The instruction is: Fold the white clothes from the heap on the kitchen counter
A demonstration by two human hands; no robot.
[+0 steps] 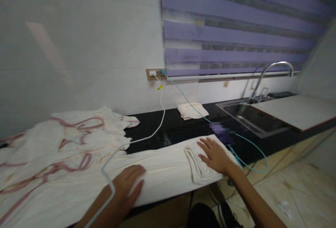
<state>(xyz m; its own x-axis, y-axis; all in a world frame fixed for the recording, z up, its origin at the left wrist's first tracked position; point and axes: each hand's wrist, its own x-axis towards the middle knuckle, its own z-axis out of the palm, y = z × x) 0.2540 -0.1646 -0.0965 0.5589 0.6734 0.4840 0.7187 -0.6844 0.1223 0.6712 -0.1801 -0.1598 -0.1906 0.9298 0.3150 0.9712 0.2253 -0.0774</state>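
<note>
While cloth stretches rightward along counter | left hand: fingers loose | right hand: splayed

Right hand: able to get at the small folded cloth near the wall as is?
Probably yes. The right hand lies on the white fabric; only that and black countertop seem to be between. The teal cable crosses the small folded cloth in this view, so it might snag.

Along the front of our tabletop lies the cloth, our left hand over its middle, our right hand on its right part; behind sits a bundle, the sink farther right.
</note>
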